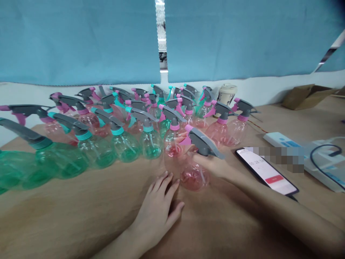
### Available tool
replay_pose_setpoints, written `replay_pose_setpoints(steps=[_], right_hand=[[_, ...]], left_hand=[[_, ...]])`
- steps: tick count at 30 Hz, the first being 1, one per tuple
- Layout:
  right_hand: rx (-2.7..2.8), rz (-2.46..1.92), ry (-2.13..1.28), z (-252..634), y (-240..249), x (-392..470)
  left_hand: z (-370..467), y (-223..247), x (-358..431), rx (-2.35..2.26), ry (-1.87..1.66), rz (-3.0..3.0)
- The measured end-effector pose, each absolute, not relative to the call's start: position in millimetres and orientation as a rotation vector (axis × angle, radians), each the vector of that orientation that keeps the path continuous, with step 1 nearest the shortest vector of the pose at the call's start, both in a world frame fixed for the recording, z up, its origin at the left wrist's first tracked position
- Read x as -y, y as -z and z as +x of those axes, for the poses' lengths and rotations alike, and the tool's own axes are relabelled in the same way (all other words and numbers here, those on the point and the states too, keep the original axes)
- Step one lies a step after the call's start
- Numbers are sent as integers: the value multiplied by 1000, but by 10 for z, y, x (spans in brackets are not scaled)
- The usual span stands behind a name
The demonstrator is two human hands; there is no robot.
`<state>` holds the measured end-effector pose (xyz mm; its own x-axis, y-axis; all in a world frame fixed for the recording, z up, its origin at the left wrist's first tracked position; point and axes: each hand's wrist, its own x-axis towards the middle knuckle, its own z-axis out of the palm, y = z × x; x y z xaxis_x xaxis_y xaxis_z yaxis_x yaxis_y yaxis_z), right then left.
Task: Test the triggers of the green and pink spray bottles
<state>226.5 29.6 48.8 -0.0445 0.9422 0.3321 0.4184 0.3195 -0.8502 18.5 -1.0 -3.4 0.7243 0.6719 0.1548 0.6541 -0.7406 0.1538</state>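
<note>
A clear pink spray bottle (pixel 194 178) with a grey and pink trigger head stands at the near end of the group. Around its neck are the fingers of my right hand (pixel 201 160), partly hidden behind the trigger head. My left hand (pixel 159 203) lies palm down on the tabletop, fingers spread, a little left of that bottle and touching no bottle. Directly behind stands another pink spray bottle (pixel 170 158). To its left, a green-tinted spray bottle (pixel 151 145) with a turquoise collar is nearest.
Several more green and pink spray bottles crowd the back and left of the wooden table (pixel 88 219). At right lie a phone (pixel 266 171) showing a timer and a white power strip (pixel 285 144) with cables. A paper cup (pixel 228 94) and a cardboard box (pixel 306 97) stand farther back.
</note>
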Motion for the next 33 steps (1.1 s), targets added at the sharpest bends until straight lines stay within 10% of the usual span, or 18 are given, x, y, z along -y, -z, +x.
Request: replay_pose_setpoints(steps=[33], right_hand=[[1619, -1049, -665, 2219, -670, -259]], left_hand=[[180, 64, 1, -1078, -361, 2832]])
